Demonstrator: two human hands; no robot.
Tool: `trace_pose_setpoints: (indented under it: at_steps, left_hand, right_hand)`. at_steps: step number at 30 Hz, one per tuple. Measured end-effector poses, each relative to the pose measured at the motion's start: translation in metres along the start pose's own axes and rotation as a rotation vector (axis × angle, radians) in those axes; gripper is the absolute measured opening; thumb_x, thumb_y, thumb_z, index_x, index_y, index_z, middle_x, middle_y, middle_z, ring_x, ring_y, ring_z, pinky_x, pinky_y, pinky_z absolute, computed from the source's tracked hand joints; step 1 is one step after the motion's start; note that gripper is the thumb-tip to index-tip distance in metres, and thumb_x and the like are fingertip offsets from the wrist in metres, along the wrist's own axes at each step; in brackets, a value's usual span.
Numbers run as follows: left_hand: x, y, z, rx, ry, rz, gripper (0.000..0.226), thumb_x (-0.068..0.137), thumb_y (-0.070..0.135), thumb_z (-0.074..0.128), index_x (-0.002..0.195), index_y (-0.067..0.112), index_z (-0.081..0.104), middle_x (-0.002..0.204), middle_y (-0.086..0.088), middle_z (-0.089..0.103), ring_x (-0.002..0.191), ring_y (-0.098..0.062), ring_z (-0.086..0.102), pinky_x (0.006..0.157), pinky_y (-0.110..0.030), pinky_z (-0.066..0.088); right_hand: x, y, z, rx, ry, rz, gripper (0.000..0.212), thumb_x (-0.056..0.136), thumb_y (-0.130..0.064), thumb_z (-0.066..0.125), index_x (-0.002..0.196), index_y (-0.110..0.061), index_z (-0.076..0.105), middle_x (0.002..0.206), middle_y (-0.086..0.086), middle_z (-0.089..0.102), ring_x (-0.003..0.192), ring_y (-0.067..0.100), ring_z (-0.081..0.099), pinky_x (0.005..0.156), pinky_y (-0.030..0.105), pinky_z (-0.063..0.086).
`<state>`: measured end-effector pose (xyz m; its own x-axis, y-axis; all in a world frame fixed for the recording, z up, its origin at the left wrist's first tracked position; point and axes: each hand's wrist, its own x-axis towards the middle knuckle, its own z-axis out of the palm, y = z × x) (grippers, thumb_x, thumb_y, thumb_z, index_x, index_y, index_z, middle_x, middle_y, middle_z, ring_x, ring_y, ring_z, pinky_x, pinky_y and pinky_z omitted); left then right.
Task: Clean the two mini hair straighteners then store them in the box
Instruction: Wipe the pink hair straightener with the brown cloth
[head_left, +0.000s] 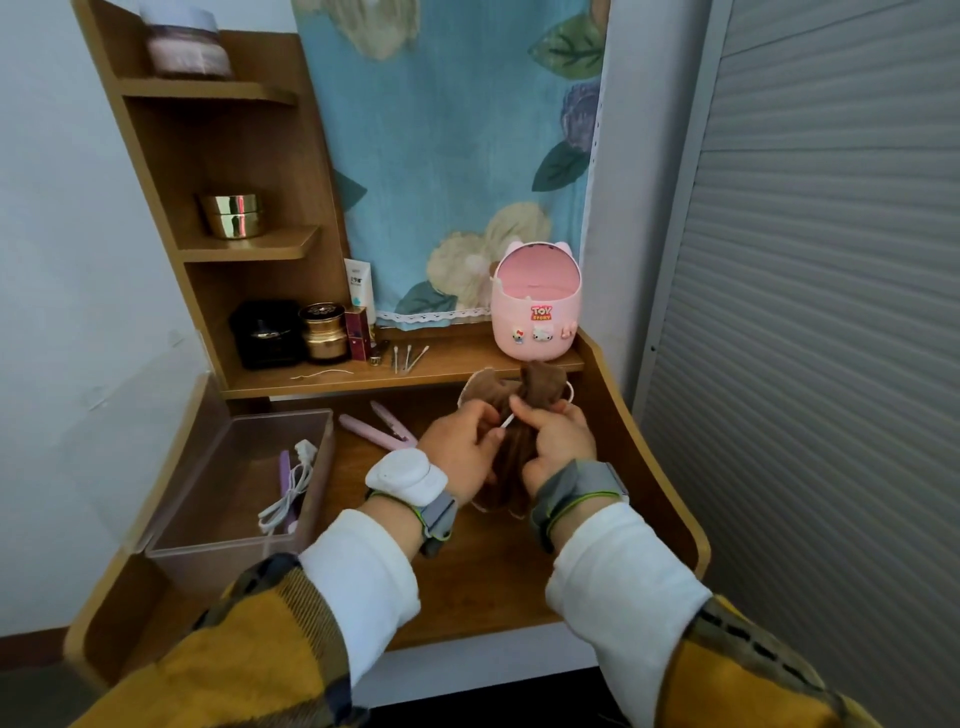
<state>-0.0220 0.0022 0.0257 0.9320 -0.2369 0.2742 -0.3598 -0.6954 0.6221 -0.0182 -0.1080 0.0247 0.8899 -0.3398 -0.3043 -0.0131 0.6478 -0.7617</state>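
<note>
Head view. A wooden table (467, 571) with a raised back shelf (363, 371) fills the centre of the scene. Over the middle of the table, the left hand (460, 457) and the right hand (558, 447) meet on a brown cloth (511, 457) with a pale edge, bunched between them and rising toward the far side. The fingers of both hands are curled closed on the cloth; the right hand also pinches a thin white cotton swab (507, 420) between thumb and forefinger, its tip pointing toward the left hand. Whether anything is wrapped inside the cloth cannot be told.

A pale pink mini hair straightener (376, 430), its two arms splayed apart, lies on the table just left of the left hand and far of it. A purple mini hair straightener (285, 480) lies inside a clear rectangular plastic box (244, 540) at the near left of the table, beside a coiled white cable with plug (288, 491). The box's transparent lid (176, 447) stands tilted open on its left side.

On the back shelf, a round pink plastic bin with cartoon stickers (535, 317) stands at the right, just far of the cloth. Three cotton swabs (410, 357) lie near the shelf's centre. At the left of the shelf stand a black jar (266, 333), a gold jar (324, 332) and a white tube (359, 291). A blue floral curtain (447, 156) hangs behind.
</note>
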Motion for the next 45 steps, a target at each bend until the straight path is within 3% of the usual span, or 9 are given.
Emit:
trace_pose_setpoints:
  at_steps: [7,11,14,20,24,29,36,39,45]
  left_hand:
    - [0.000,-0.008,-0.001,0.109,0.024,0.062,0.021,0.095,0.034,0.046,0.099,0.016,0.056,0.090,-0.007,0.065,0.086,-0.025,0.059,0.072,-0.032,0.040]
    - [0.002,-0.015,-0.012,0.166,0.041,0.089,0.016,0.094,0.032,0.048,0.087,0.020,0.054,0.083,-0.002,0.061,0.082,-0.020,0.056,0.068,-0.029,0.034]
    - [0.002,-0.031,-0.020,0.200,0.006,0.041,0.019,0.094,0.032,0.049,0.092,0.016,0.059,0.088,0.000,0.055,0.088,-0.020,0.055,0.073,-0.028,0.035]
    - [0.011,-0.029,-0.021,0.493,-0.144,-0.143,0.037,0.096,0.037,0.043,0.118,0.009,0.053,0.125,-0.011,0.043,0.108,-0.029,0.053,0.092,-0.036,0.042]
    - [0.003,-0.006,-0.009,0.338,0.023,0.032,0.029,0.097,0.032,0.041,0.114,0.010,0.052,0.110,-0.013,0.062,0.103,-0.031,0.058,0.082,-0.035,0.042]
    - [-0.003,-0.006,-0.011,0.227,0.119,0.134,0.030,0.097,0.040,0.037,0.103,0.016,0.055,0.093,-0.007,0.066,0.089,-0.027,0.060,0.074,-0.033,0.042]
    - [-0.003,-0.038,-0.026,0.344,-0.008,-0.061,0.045,0.096,0.051,0.032,0.073,0.019,0.054,0.065,0.002,0.050,0.069,-0.018,0.053,0.061,-0.029,0.036]
    - [-0.001,-0.039,-0.029,0.458,-0.128,-0.116,0.041,0.095,0.050,0.036,0.073,0.022,0.058,0.074,0.001,0.056,0.074,-0.017,0.056,0.067,-0.028,0.041]
    - [0.001,-0.004,-0.015,0.249,0.110,0.018,0.026,0.095,0.034,0.044,0.107,0.020,0.061,0.106,-0.004,0.068,0.102,-0.025,0.060,0.081,-0.030,0.042]
  right_hand:
    - [-0.007,0.004,0.004,0.003,-0.011,0.064,0.040,0.074,0.010,0.069,0.108,-0.008,0.056,0.101,0.016,0.065,0.086,0.031,0.064,0.065,0.037,0.053]
    - [-0.004,-0.008,0.000,-0.101,0.073,0.023,0.052,0.076,-0.004,0.073,0.125,-0.006,0.055,0.118,0.016,0.063,0.098,0.031,0.064,0.046,0.022,0.046]
    - [0.000,-0.022,-0.008,-0.209,0.141,0.011,0.055,0.077,-0.021,0.074,0.126,-0.008,0.053,0.124,0.010,0.060,0.109,0.029,0.059,0.064,0.024,0.043]
    - [-0.011,-0.008,-0.003,-0.188,0.056,0.013,0.038,0.078,-0.006,0.072,0.108,-0.016,0.052,0.096,0.002,0.058,0.076,0.017,0.056,0.056,0.026,0.044]
    - [-0.013,0.003,0.010,-0.098,0.014,-0.018,0.032,0.074,0.004,0.071,0.090,-0.018,0.054,0.093,0.008,0.062,0.078,0.022,0.061,0.060,0.030,0.049]
    - [-0.013,-0.007,0.007,-0.065,0.056,-0.021,0.040,0.075,0.001,0.072,0.109,-0.007,0.053,0.098,0.011,0.063,0.073,0.021,0.059,0.054,0.026,0.045]
    - [-0.002,-0.028,-0.006,-0.030,0.163,-0.087,0.047,0.072,-0.007,0.077,0.116,-0.007,0.060,0.111,0.009,0.066,0.095,0.029,0.063,0.090,0.042,0.050]
    - [-0.004,-0.028,-0.008,-0.067,0.134,-0.107,0.033,0.076,-0.003,0.073,0.101,-0.014,0.056,0.097,0.004,0.061,0.088,0.024,0.059,0.083,0.036,0.048]
    - [-0.013,0.003,0.005,-0.133,0.009,-0.098,0.029,0.074,0.007,0.069,0.080,-0.015,0.051,0.076,0.006,0.059,0.068,0.021,0.057,0.064,0.030,0.050]
